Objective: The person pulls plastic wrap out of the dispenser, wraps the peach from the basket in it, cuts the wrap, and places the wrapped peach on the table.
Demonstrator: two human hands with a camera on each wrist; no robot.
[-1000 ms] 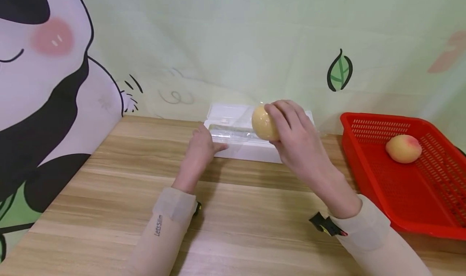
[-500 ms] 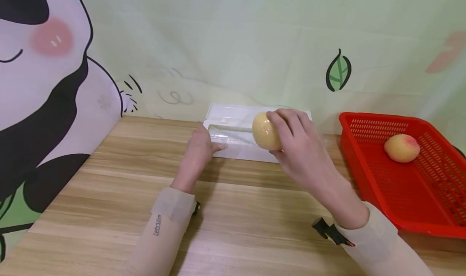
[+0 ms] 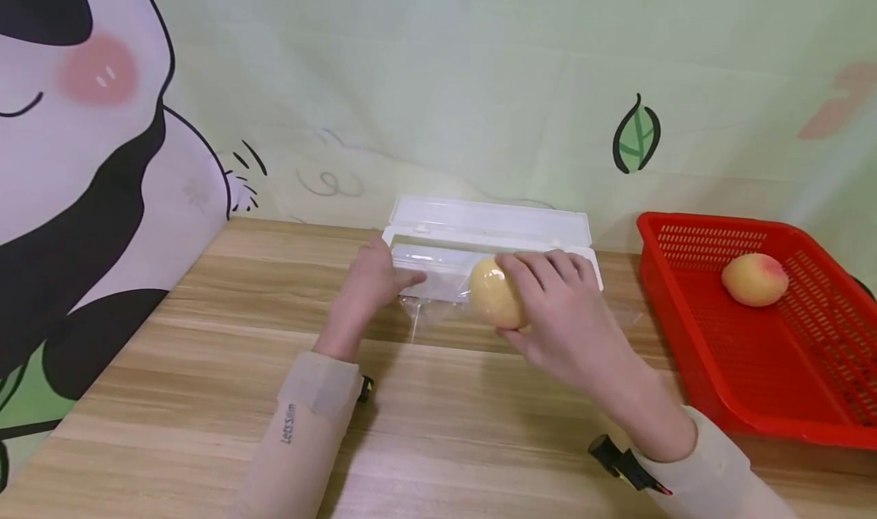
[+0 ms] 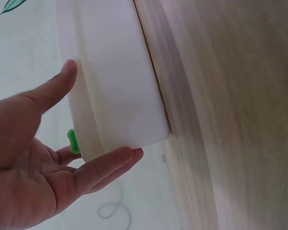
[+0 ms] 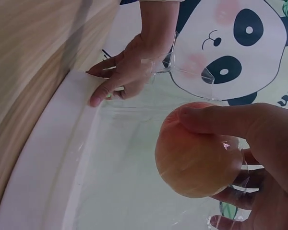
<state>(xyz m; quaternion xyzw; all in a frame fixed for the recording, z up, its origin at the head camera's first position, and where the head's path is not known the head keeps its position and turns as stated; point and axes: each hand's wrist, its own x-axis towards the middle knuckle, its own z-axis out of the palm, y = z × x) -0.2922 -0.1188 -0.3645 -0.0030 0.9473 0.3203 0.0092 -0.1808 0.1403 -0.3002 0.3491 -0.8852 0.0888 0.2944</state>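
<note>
My right hand [image 3: 569, 321] grips a yellow peach [image 3: 495, 294] with a pink blush, its thumb and fingers round the sides. Clear cling film [image 3: 432, 312] covers the peach and stretches from a long white cling film box [image 5: 53, 143]. The box lies on the table with its lid [image 3: 493, 218] raised at the back and a pale roll [image 3: 432, 254] inside. At the box's left end, my left hand [image 3: 370, 279] holds it, thumb on the top front edge and fingers against the end wall. A small green piece [image 4: 73, 141] shows near those fingers in the left wrist view.
A red plastic basket [image 3: 692, 336] stands at the right, with another peach [image 3: 756, 279] in it. The wooden table [image 3: 438, 428] reaches back to a pale green printed wall cloth [image 3: 411, 85] with a panda and a leaf.
My right hand has brought the peach down and toward me, in front of the box. Film now hangs over the box's front edge. The left hand stays at the box's left end.
</note>
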